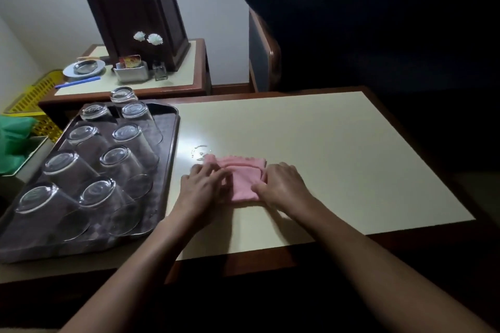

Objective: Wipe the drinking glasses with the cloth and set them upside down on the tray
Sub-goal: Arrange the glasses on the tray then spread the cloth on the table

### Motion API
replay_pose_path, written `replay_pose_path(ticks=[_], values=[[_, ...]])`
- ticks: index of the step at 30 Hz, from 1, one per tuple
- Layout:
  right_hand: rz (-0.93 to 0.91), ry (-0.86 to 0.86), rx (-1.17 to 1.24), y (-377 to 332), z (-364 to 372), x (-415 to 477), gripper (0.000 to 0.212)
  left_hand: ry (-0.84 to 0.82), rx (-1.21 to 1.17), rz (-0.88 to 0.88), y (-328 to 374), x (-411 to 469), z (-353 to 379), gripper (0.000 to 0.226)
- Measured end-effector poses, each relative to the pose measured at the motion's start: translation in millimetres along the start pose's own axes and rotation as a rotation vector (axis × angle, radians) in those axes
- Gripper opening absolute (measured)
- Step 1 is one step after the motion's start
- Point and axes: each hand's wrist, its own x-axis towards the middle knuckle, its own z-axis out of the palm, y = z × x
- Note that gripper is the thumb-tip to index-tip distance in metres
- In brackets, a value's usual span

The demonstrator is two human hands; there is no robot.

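Seemingly the wiping is finished. Nine glasses [115, 156] stand mouth-down with their thick bases up, in two rows along the dark tray [173, 143] at the left end of the counter [324, 157]. The farthest one sits right at the tray's far rim, and I cannot tell whether it is fully on the tray. No glass is upright, and none is left on the counter outside the tray.

The pink cloth [243, 182] lies folded into a small flat pad on the counter, near the tray's right rim but apart from it. Both hands are on it. The left hand [201, 184] has its fingers bent over the cloth's left edge and appears to pinch a fold there. The right hand [281, 181] lays its thumb across the near corner and curls its fingers round the right edge. I judge this to be tidying the cloth away, not preparing another wipe.

A few wet marks [200, 151] shine on the counter just beyond the cloth, so a last swipe of the surface may remain. Otherwise nothing seems left to do.

Beyond the tray a side table [176, 78] carries a dish [84, 67] and small items, and a dark chair [266, 57] stands behind the counter.
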Motion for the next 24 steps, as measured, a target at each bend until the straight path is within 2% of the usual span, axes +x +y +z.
replay_pose_path(ticks=[3, 5, 8, 10, 14, 17, 18, 20, 22, 24], values=[[0.008, -0.037, 0.087, 15, -24, -1, 0.01, 0.044, -0.03, 0.009, 26, 9, -5, 0.031], [0.066, -0.063, 0.323, 36, -53, -3, 0.006, 0.033, -0.085, 0.044, 47, 17, -5, 0.029], [0.156, -0.016, 0.799, 76, -91, -6, 0.01, 0.019, -0.388, 0.0, 81, 34, -1, 0.022], [0.228, 0.081, 0.888, 108, -115, 0, 0.015, 0.035, -0.522, -0.007, 105, 46, 1, 0.024], [0.2, 0.404, 0.638, 159, -166, 9, 0.008, -0.061, -0.639, 0.012, 148, 68, 1, 0.024], [0.075, 0.522, 0.489, 171, -180, 1, 0.003, -0.083, -0.675, -0.004, 173, 82, 1, 0.023], [0.005, 0.514, 0.439, 173, -179, -3, 0.004, -0.077, -0.678, -0.003, 180, 86, 3, 0.023], [-0.077, 0.384, 0.25, 179, -165, -15, 0.01, -0.058, -0.68, 0.004, 193, 91, 9, 0.024], [-0.072, 0.163, 0.089, 194, -143, -31, 0.019, -0.043, -0.683, 0.017, 206, 94, 16, 0.027], [-0.036, 0.029, 0.083, 211, -125, -46, 0.025, -0.026, -0.664, 0.043, 216, 95, 25, 0.03]])
